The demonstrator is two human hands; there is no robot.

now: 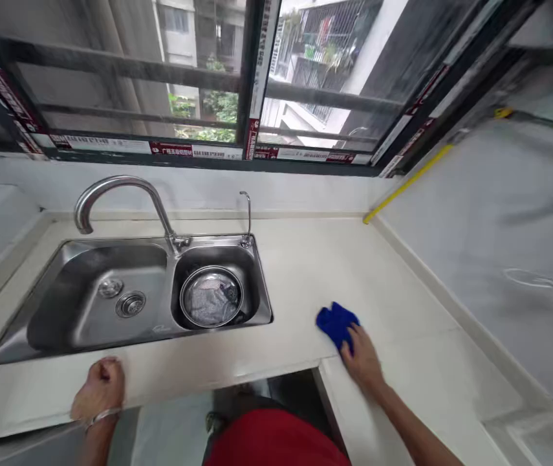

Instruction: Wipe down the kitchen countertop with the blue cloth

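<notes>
My right hand [362,362] grips the near corner of a crumpled blue cloth [337,323], which lies on the pale countertop [300,285] to the right of the sink. Curled into a loose fist, my left hand [100,390] rests at the front edge of the counter, below the large sink basin. No object shows in it, and a bracelet circles that wrist. The steel double sink [169,294] has a large left basin and a smaller right one. A round metal strainer bowl [211,296] sits in the right basin.
A tall curved faucet [125,182] rises behind the sink, with a thin small tap [248,213] to its right. A yellow tube [409,183] leans along the right wall corner. Below the counter's front edge is an open cabinet gap [300,395]. Dark-framed windows line the back.
</notes>
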